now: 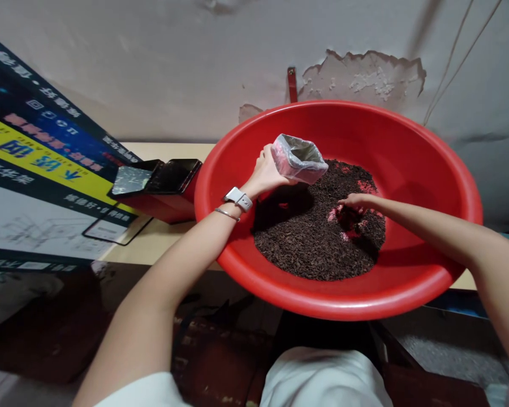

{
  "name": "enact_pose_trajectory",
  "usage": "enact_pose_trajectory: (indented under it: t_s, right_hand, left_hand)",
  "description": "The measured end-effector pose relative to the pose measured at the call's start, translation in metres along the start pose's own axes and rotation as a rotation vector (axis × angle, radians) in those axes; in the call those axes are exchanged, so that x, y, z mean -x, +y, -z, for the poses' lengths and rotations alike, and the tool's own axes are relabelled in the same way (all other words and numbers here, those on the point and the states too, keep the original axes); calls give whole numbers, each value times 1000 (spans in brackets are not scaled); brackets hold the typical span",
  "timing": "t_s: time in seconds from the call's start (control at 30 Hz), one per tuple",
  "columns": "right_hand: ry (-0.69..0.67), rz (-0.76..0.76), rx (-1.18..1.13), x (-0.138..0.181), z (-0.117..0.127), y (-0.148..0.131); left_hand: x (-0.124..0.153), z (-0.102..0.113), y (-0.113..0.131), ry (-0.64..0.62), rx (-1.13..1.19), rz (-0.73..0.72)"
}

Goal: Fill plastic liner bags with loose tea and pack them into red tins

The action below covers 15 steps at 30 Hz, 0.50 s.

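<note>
A large red basin (pixel 424 152) holds a bed of dark, dry shreds that look like loose tea leaves (pixel 305 249). Over its left side, my left hand (pixel 263 172) grips a small open box (pixel 299 159) lined with clear plastic, its mouth tilted up toward me. My right hand (pixel 358 202) is down in the leaves at the right, fingers curled around a dark clump of them; the fingertips are partly hidden. Pinkish-red patches show through the leaves around this hand.
Two open red boxes (pixel 161 192), one with plastic lining, stand left of the basin on a pale table (pixel 152 254). A printed carton (pixel 46 152) leans at far left. Behind is a wall with peeling paint (pixel 365 73) and hanging cords (pixel 453 56).
</note>
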State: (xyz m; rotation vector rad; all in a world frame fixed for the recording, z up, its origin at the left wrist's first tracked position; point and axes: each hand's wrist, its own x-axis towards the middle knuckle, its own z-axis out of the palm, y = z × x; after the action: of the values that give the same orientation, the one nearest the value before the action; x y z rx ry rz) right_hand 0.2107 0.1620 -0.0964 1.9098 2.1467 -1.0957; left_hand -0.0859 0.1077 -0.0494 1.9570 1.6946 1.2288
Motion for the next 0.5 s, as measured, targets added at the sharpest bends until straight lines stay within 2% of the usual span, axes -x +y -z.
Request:
enact_pose_trajectory:
  t_s: [0.1,0.2,0.27,0.4,0.5]
  right_hand:
    - [-166,119,-124,13,-37,-15]
    - [-279,273,-197,24,-64,-30]
    - [-317,320,-190,30,-71,-40]
    - [-301,341,-241,34,-73,-70]
    - [-392,439,-221,30,-79,-94]
  left_hand:
    - [0,-1,2,14,-40,53]
    - [0,-4,6,7,-31,48]
    - [0,-6,9,8,-13,54]
    - [-1,-9,12,24,-10,78]
    - [-1,-9,12,34,-20,79]
